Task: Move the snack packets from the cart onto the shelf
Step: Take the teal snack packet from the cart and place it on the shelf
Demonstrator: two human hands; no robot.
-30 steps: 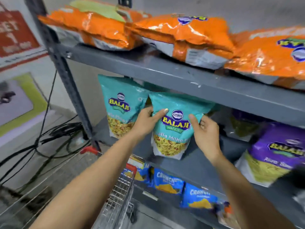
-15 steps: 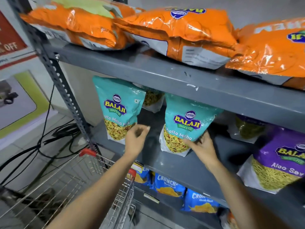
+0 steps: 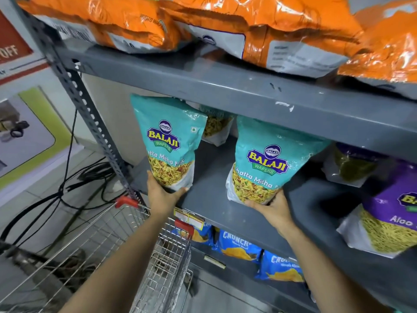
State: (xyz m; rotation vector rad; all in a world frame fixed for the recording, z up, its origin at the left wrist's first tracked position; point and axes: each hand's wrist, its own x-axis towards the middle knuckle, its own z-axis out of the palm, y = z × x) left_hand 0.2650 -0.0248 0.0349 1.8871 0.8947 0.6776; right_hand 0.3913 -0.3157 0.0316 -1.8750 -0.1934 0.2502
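Two teal Balaji snack packets stand upright on the grey middle shelf [image 3: 209, 195]. My left hand [image 3: 161, 193] cups the bottom of the left teal packet [image 3: 167, 141], fingers curled under its lower edge. My right hand [image 3: 274, 205] grips the bottom of the right teal packet [image 3: 268, 163] from below. A third teal packet [image 3: 216, 125] lies further back between them, mostly hidden. The wire cart [image 3: 94, 251] with red corner caps sits below my left arm, and its visible part holds no packets.
Large orange bags [image 3: 259, 23] overhang the top shelf. Purple packets [image 3: 388, 218] fill the right of the middle shelf. Blue chip packets [image 3: 237, 245] line the lower shelf. A perforated upright post [image 3: 90, 118] stands at left, with black cables [image 3: 67, 184] on the tiled floor.
Both hands dropped from the right packet's sides. The left hand moved to the left packet's base; the right hand slid under the right packet. The view moved closer.
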